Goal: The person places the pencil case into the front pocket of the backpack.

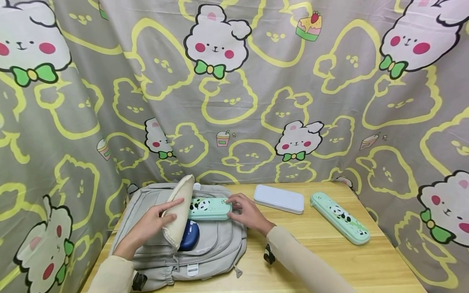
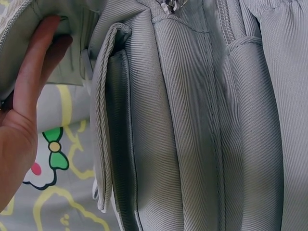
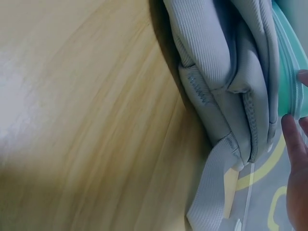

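Note:
A grey backpack (image 1: 146, 197) lies on the table with its front pocket open. My left hand (image 1: 146, 228) holds the pocket's flap (image 1: 180, 211) raised, its pale lining showing; fingers (image 2: 36, 67) also lie against the flap in the left wrist view. With my right hand (image 1: 253, 213) I grip the right end of a mint-green panda pencil case (image 1: 212, 209). Its left end is hidden behind the flap, over the pocket. In the right wrist view, fingertips touch the zipped side of this pencil case (image 3: 288, 62). A dark blue rounded case (image 1: 190, 236) sits in the pocket below it.
To the right on the wooden table (image 1: 289, 232) lie a white flat box (image 1: 279, 198) and a second mint-green panda pencil case (image 1: 340, 218). A patterned curtain (image 1: 234, 89) hangs behind and along both sides. A backpack strap (image 3: 209, 187) trails beside the bag.

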`<state>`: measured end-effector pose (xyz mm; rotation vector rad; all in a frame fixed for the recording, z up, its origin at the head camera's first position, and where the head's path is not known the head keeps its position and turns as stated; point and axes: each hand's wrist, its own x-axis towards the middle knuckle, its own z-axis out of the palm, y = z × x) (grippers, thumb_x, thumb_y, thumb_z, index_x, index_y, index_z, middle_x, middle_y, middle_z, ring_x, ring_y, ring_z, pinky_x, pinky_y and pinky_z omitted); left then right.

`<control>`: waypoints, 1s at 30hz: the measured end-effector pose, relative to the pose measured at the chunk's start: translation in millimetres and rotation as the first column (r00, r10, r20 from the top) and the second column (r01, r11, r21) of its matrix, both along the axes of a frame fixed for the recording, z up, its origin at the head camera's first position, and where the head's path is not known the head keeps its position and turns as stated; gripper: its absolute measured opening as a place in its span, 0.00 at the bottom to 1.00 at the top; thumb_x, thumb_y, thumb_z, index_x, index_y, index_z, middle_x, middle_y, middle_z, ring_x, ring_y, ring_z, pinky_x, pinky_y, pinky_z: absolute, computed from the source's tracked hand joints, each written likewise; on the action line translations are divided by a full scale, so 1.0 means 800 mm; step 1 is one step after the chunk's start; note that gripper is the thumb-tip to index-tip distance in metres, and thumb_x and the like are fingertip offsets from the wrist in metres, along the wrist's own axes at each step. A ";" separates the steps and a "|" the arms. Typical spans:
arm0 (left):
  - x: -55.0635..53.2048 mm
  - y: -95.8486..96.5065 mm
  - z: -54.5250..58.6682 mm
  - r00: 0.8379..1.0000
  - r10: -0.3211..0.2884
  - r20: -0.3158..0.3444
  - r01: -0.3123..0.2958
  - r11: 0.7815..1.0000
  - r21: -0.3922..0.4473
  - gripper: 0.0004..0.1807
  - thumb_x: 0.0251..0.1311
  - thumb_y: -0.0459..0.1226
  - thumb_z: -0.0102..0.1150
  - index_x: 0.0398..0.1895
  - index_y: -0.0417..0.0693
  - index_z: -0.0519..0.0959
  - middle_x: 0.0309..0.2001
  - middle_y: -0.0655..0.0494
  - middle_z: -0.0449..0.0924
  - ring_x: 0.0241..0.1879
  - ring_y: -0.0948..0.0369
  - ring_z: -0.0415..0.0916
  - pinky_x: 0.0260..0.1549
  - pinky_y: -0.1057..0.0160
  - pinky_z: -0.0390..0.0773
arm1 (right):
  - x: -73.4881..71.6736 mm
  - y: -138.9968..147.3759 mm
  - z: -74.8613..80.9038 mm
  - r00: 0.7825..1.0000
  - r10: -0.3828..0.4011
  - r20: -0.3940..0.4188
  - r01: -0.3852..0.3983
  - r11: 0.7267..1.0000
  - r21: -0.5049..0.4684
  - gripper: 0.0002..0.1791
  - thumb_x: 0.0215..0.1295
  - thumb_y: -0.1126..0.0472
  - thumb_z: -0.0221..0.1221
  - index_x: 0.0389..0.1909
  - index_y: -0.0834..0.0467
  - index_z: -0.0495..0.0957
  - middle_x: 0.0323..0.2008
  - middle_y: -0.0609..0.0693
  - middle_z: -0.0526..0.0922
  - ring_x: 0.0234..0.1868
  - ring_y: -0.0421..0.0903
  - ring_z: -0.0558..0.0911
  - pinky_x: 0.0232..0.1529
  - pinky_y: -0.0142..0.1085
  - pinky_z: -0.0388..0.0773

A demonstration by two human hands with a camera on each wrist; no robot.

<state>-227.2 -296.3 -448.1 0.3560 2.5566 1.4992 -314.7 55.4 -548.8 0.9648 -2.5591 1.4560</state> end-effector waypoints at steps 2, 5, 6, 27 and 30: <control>0.000 -0.001 0.000 1.000 -0.003 -0.004 0.003 1.000 -0.005 0.30 0.78 0.35 0.60 0.82 0.50 0.72 0.84 0.41 0.63 0.83 0.40 0.57 0.59 0.75 0.73 | -0.001 -0.003 0.000 1.000 0.005 0.007 -0.005 1.000 -0.004 0.19 0.72 0.64 0.71 0.62 0.57 0.83 0.69 0.57 0.79 0.61 0.51 0.87 0.64 0.39 0.84; 0.000 -0.001 0.000 1.000 -0.006 -0.008 0.005 1.000 -0.005 0.30 0.78 0.35 0.60 0.82 0.51 0.72 0.84 0.43 0.64 0.83 0.40 0.56 0.60 0.76 0.71 | -0.001 -0.007 0.001 1.000 0.010 0.007 -0.010 1.000 -0.008 0.19 0.72 0.64 0.70 0.62 0.57 0.83 0.69 0.57 0.79 0.62 0.51 0.87 0.65 0.40 0.84; 0.000 -0.001 0.000 1.000 -0.007 -0.009 0.007 1.000 -0.005 0.30 0.78 0.35 0.60 0.82 0.51 0.72 0.84 0.44 0.64 0.84 0.40 0.56 0.60 0.76 0.71 | -0.001 -0.008 0.001 1.000 0.011 0.007 -0.011 1.000 -0.011 0.19 0.72 0.64 0.71 0.61 0.57 0.83 0.69 0.57 0.79 0.62 0.52 0.87 0.65 0.40 0.84; -0.002 -0.002 0.002 1.000 -0.017 -0.017 0.017 1.000 0.005 0.30 0.78 0.35 0.60 0.81 0.50 0.73 0.83 0.45 0.65 0.83 0.41 0.57 0.60 0.76 0.72 | -0.005 -0.035 0.017 0.999 0.042 0.006 -0.042 0.998 0.039 0.18 0.73 0.62 0.70 0.61 0.55 0.83 0.68 0.54 0.78 0.61 0.53 0.88 0.64 0.39 0.85; -0.002 -0.001 0.003 1.000 -0.017 -0.016 0.017 1.000 0.003 0.30 0.78 0.35 0.60 0.81 0.50 0.73 0.83 0.45 0.65 0.83 0.41 0.56 0.61 0.75 0.72 | -0.006 -0.038 0.019 0.999 0.048 0.005 -0.048 0.998 0.043 0.18 0.72 0.63 0.71 0.60 0.56 0.83 0.68 0.54 0.78 0.61 0.53 0.88 0.63 0.39 0.85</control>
